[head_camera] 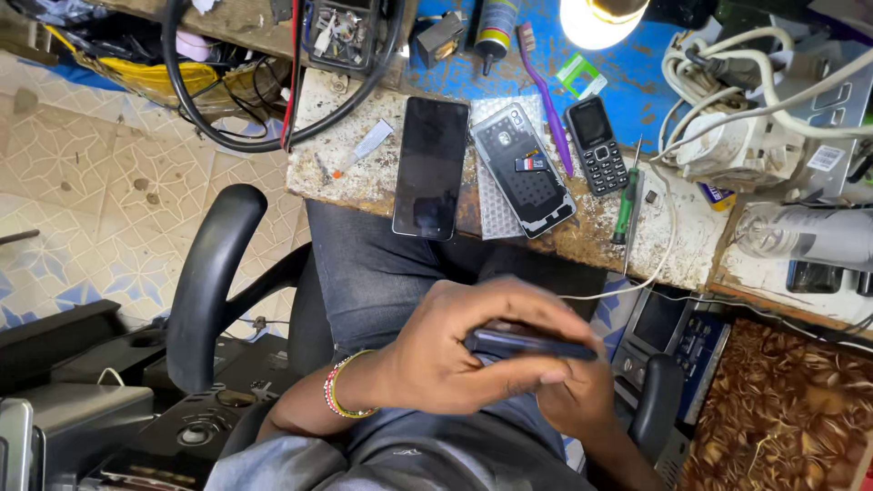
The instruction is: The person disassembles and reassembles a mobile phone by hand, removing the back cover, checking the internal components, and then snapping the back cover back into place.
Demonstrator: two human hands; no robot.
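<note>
Both hands clamped on a dark phone (532, 343) over the lap, below the bench (382, 177) edge: left hand (446, 350) on top, right hand (573, 391) under. Looks like prying or inspecting; next needs a firm edge grip. Room tight: chair armrest (205, 282) left of phone, opened phone (525, 168) on bench above.

**Hidden and cut off**

The right hand (573, 391) lies mostly hidden under the left hand (455, 350) and the dark phone (532, 344) (itself motion-blurred). Beyond that phone, the lamp (600, 18) is cropped by the top edge.
</note>
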